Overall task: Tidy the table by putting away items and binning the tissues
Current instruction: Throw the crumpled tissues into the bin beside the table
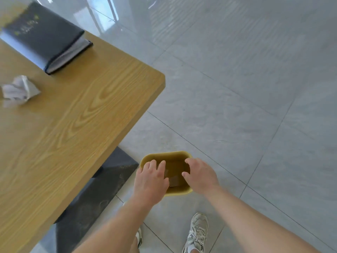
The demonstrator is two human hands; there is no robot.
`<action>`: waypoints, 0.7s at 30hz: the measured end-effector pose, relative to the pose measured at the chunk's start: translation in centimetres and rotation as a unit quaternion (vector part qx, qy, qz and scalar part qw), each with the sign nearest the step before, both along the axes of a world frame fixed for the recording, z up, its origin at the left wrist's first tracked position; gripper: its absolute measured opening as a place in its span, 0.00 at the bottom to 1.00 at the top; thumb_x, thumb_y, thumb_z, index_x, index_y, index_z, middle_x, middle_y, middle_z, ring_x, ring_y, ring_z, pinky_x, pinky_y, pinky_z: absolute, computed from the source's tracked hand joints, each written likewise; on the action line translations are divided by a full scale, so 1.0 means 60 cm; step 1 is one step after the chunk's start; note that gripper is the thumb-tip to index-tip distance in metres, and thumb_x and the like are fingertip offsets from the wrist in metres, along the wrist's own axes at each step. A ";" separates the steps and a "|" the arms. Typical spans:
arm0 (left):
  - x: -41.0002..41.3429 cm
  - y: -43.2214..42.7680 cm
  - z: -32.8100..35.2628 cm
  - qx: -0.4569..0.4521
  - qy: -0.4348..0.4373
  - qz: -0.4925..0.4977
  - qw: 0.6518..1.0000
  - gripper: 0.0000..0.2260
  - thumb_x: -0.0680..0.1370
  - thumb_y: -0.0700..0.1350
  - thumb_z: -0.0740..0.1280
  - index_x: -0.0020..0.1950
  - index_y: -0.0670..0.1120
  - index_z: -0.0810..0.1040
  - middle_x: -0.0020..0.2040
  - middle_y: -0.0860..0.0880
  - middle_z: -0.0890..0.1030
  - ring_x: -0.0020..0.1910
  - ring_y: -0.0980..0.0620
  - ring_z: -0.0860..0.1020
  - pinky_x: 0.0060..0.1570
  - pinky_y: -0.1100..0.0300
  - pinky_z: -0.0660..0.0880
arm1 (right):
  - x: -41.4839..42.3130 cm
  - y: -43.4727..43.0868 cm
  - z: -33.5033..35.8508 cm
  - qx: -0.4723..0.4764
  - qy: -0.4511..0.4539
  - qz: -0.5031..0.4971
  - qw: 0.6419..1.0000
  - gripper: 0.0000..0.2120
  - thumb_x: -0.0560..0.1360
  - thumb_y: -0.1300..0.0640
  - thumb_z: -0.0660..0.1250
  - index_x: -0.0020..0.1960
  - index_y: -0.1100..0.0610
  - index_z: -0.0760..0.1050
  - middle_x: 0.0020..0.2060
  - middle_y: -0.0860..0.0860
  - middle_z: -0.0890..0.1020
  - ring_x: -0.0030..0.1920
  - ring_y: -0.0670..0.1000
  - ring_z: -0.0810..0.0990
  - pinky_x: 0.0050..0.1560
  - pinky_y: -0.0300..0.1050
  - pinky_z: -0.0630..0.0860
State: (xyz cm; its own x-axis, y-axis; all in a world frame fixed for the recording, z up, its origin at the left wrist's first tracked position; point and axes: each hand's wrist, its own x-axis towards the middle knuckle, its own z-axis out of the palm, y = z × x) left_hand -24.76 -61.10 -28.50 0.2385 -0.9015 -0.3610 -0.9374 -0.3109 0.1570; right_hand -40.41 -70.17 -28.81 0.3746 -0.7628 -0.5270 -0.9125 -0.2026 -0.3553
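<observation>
- Wooden table: crumpled tissue lies near its left edge, well apart from both hands.
- Yellow bin stands on the floor beside the table.
- Left hand and right hand hover over the bin, fingers spread, empty.

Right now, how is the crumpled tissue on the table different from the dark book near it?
The tissue is pale, crumpled and irregular; the book is dark, flat-sided and rectangular. The tissue is far smaller than the book. The book lies closed, its page edges facing the table's corner, while the tissue sits nearer the left edge of the view. Both rest on the wooden table, apart and untouched by either hand.
</observation>
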 end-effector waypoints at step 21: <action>0.041 0.063 0.431 -0.184 -0.027 0.138 0.973 0.23 0.79 0.57 0.61 0.72 0.54 0.62 0.62 0.50 0.74 0.58 0.49 0.74 0.56 0.54 0.72 | 0.055 -0.015 0.416 -0.124 -0.108 0.095 0.982 0.22 0.76 0.49 0.66 0.69 0.51 0.73 0.58 0.50 0.80 0.57 0.54 0.78 0.47 0.45 0.72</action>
State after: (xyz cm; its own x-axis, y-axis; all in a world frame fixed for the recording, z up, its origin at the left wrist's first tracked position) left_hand -22.30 -57.31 -2.61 0.4989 -0.8666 -0.0069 -0.8364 -0.4836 0.2579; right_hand -37.08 -71.07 -3.83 0.6056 -0.7629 -0.2263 -0.7585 -0.4673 -0.4542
